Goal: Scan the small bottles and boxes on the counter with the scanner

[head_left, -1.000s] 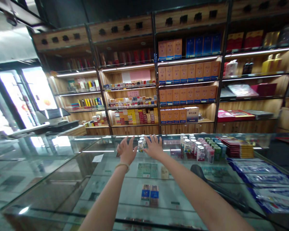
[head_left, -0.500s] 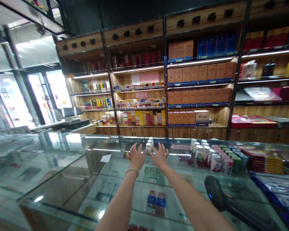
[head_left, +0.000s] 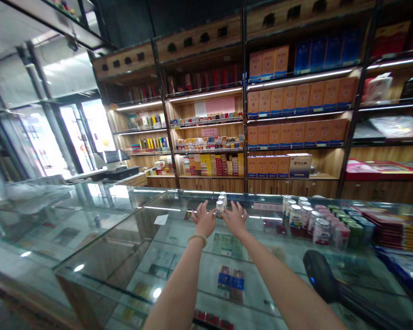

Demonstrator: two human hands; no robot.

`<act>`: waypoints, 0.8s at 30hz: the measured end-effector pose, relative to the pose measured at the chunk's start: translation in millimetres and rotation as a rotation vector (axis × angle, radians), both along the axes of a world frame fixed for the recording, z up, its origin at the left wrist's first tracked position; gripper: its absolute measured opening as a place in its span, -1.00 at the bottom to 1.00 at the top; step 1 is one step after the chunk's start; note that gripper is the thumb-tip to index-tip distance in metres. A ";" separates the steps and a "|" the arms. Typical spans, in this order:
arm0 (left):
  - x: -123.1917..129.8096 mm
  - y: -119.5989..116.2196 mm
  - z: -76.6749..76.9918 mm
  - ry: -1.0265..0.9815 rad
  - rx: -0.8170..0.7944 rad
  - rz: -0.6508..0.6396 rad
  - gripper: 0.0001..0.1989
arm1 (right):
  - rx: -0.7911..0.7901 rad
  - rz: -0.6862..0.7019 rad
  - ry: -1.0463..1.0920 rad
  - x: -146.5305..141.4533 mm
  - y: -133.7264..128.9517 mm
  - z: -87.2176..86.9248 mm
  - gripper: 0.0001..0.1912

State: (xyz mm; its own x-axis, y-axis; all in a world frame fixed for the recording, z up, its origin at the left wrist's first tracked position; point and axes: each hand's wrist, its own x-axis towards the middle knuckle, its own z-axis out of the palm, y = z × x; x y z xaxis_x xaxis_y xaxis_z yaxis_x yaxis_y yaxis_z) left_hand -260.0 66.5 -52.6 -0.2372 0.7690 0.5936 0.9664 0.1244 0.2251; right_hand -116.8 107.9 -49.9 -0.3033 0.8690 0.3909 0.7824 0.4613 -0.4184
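Note:
A short row of small white-lidded jars (head_left: 220, 207) stands on the glass counter (head_left: 179, 238), running away from me. My left hand (head_left: 205, 220), with a pale band at the wrist, is just left of the nearest jar, its fingers spread. On the other side of that jar is my right hand (head_left: 235, 219), its fingers also apart. Both thumbs come close to the jar; whether they touch it I cannot tell. Neither hand is closed around anything.
More white-lidded jars (head_left: 295, 215) stand to the right, beside pink and green containers (head_left: 355, 233) and stacked red boxes (head_left: 378, 224). A black handheld scanner (head_left: 318, 275) is at the near right. White paper (head_left: 161, 220) lies to the left. Stocked shelves (head_left: 208, 172) line the back.
The view has shifted a little, so the whole scene sits farther right, hands and jars included. My hands stay spread on either side of the nearest jar.

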 end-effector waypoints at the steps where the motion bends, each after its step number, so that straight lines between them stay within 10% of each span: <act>1: 0.5 -1.1 1.0 -0.002 0.003 -0.002 -0.69 | -0.006 -0.007 0.012 0.7 -0.5 0.1 -0.62; 16: 0.4 -15.1 16.2 0.016 0.042 -0.103 -0.85 | -0.021 -0.005 0.102 18.7 -18.4 10.7 -0.77; 24: 15.3 -17.3 54.1 0.042 0.078 -0.169 -0.83 | 0.036 0.029 0.112 46.8 -23.7 49.4 -0.78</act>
State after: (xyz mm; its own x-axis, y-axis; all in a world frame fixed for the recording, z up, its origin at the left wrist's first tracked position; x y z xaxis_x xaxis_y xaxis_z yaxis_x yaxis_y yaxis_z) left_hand -244.7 49.2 1.5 -0.0824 0.7471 0.6595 0.9807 -0.0568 0.1869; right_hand -69.9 84.2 -0.5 -0.2812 0.8454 0.4541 0.7177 0.4994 -0.4852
